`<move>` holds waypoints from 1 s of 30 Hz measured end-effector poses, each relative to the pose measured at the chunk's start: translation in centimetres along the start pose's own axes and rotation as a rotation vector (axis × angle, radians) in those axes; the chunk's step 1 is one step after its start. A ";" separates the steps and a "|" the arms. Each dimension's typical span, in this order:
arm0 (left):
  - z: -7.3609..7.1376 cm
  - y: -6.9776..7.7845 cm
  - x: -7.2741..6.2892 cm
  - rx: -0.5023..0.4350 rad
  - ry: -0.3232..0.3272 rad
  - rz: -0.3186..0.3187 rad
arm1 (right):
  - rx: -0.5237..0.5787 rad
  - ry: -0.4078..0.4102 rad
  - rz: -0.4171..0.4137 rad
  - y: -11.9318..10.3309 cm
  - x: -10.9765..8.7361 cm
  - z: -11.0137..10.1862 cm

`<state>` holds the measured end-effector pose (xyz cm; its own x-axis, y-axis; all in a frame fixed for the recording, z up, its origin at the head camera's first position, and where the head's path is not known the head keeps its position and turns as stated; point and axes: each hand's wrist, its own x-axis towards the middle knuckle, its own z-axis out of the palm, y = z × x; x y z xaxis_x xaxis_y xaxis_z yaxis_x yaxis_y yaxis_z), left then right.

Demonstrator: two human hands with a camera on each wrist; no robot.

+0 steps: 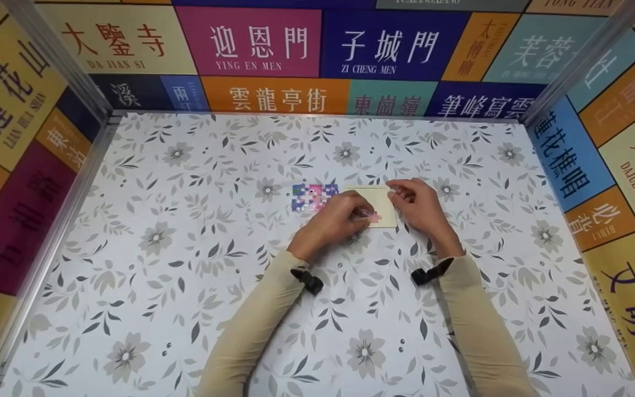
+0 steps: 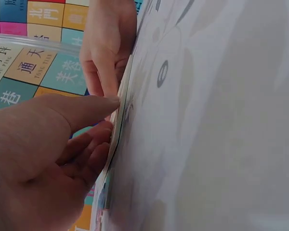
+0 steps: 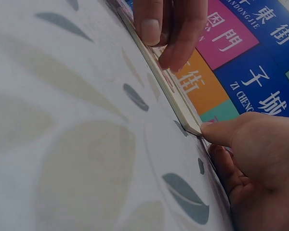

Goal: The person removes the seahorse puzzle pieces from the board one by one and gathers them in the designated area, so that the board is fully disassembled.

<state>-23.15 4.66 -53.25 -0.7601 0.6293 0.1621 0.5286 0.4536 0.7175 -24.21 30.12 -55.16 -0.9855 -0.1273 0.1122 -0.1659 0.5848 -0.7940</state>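
A pale yellow puzzle board lies flat on the table, its raised rim visible in the right wrist view. My left hand reaches over its left part, fingers curled, pinching a small pink jigsaw piece low on the board; the fingers partly hide it. My right hand grips the board's right edge with thumb and curled fingers, near the far corner. Left of the board lies a group of purple, blue and pink jigsaw pieces, partly covered by the left hand.
The table has a white cloth with grey flowers and leaves. Upright panels with coloured lettered blocks stand at the back and both sides. Clear strips run along the panel corners.
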 end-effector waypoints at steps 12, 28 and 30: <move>0.1 0.7 -0.3 0.054 -0.031 0.005 | 0.000 -0.002 0.014 -0.1 -0.1 -0.1; 0.7 1.1 -0.6 0.061 -0.026 -0.001 | 0.042 0.011 0.035 0.0 -0.1 -0.2; 0.8 1.1 -0.6 0.061 -0.022 0.001 | 0.040 0.011 0.032 0.0 -0.1 -0.2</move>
<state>-21.79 5.26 -53.08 -0.7514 0.6433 0.1468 0.5518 0.4906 0.6743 -24.14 30.30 -55.04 -0.9907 -0.0997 0.0925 -0.1325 0.5557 -0.8207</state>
